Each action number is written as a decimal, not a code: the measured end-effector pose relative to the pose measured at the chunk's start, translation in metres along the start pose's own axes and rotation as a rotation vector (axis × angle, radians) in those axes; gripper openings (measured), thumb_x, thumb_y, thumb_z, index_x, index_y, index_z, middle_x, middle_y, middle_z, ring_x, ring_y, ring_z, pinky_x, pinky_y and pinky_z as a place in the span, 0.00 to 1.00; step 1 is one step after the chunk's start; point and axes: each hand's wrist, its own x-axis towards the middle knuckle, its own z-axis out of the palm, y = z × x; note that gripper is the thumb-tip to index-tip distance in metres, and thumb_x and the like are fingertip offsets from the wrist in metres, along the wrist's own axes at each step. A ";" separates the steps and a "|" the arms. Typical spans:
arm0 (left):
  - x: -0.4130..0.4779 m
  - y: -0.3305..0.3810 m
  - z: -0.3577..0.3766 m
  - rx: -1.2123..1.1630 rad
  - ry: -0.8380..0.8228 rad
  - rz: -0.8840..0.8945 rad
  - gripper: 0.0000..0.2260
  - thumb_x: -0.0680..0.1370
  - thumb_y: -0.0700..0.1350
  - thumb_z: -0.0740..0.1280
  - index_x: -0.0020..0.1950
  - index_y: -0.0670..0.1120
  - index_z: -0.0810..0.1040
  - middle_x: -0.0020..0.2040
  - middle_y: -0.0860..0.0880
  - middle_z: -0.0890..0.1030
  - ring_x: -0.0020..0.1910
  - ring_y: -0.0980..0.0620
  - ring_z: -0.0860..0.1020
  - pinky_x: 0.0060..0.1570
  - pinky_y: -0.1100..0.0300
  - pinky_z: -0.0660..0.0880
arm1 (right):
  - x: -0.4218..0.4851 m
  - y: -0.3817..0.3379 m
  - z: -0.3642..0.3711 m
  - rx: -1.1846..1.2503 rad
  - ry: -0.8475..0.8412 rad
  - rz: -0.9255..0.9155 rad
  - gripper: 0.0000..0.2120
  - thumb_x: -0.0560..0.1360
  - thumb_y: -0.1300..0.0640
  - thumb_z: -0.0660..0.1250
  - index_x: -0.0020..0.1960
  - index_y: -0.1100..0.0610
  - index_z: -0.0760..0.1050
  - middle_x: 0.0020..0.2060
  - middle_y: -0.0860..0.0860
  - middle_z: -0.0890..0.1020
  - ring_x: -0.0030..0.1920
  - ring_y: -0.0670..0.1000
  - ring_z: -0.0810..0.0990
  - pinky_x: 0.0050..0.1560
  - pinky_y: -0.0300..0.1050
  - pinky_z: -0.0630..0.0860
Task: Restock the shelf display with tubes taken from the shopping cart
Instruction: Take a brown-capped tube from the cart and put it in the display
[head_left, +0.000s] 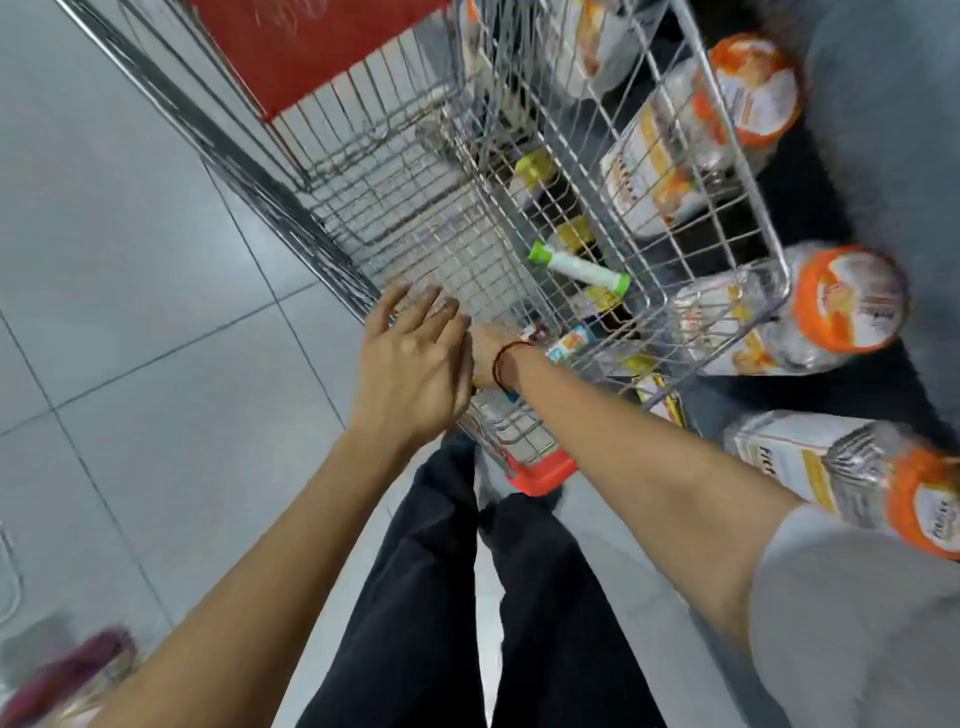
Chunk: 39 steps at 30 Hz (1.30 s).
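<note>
Blocking right hand (483, 358), left hand (415, 358) over cart (415, 208); grip unclear.

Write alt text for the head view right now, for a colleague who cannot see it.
Looking down, the person's left hand hovers open over the near rim of a wire shopping cart, hiding most of the right hand reaching in beside it. A white tube with green ends lies inside the cart, and orange-labelled packages sit on the shelf at right.

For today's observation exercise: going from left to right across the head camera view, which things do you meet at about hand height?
Grey floor tiles → left hand → right wrist with a dark band → cart's wire wall → orange-capped packs.
</note>
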 end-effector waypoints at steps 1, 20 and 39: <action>0.000 -0.001 0.002 -0.004 0.014 0.002 0.15 0.76 0.44 0.56 0.51 0.40 0.80 0.54 0.42 0.83 0.61 0.43 0.76 0.65 0.49 0.57 | 0.007 -0.001 0.002 -0.065 -0.005 0.001 0.08 0.77 0.63 0.59 0.42 0.55 0.73 0.57 0.58 0.80 0.59 0.58 0.77 0.58 0.51 0.74; 0.001 0.002 0.004 0.009 0.052 -0.035 0.17 0.76 0.45 0.54 0.52 0.40 0.80 0.53 0.43 0.83 0.63 0.43 0.74 0.65 0.47 0.58 | 0.007 0.006 -0.004 0.174 -0.149 0.033 0.11 0.77 0.61 0.60 0.55 0.61 0.77 0.55 0.59 0.81 0.57 0.60 0.79 0.53 0.50 0.74; 0.004 0.010 -0.006 -0.015 0.027 -0.031 0.09 0.76 0.44 0.64 0.52 0.40 0.79 0.50 0.40 0.84 0.54 0.41 0.77 0.53 0.45 0.68 | -0.193 0.054 -0.050 0.705 0.737 0.350 0.15 0.73 0.61 0.69 0.59 0.59 0.75 0.56 0.59 0.76 0.57 0.58 0.76 0.59 0.47 0.73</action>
